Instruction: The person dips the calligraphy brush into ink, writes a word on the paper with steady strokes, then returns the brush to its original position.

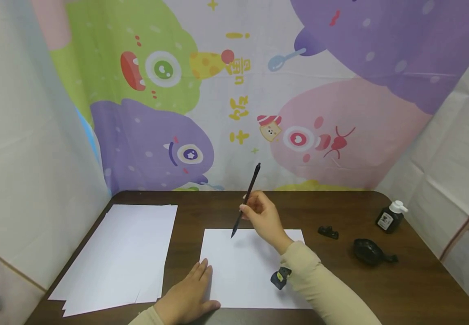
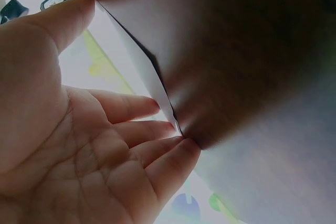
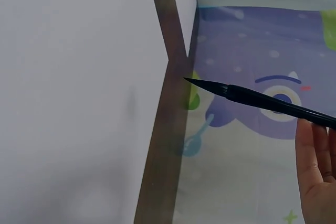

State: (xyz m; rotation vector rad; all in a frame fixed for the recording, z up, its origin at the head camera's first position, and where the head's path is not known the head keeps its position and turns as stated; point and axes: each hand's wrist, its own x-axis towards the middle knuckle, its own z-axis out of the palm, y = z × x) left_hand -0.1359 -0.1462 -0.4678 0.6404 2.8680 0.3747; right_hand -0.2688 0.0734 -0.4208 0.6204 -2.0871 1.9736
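A black calligraphy brush (image 1: 251, 184) slants tip down over the upper part of a white sheet of paper (image 1: 242, 275). My right hand (image 1: 264, 221) holds its shaft between thumb and fingers. In the right wrist view, the dark, pointed brush tip (image 3: 207, 85) appears held off the sheet. My left hand (image 1: 187, 293) rests at the sheet's lower left edge, fingers extended and thumb apart. The left wrist view shows that palm (image 2: 79, 150) from below, with fingertips touching the edge.
A stack of white paper (image 1: 116, 257) lies at the left. To the right are a small black brush rest (image 1: 328, 232), a black gourd-shaped dish (image 1: 369, 252) and a black ink bottle (image 1: 389, 219) with a white cap. A patterned cloth (image 1: 234, 171) hangs behind the brown table (image 1: 340, 289).
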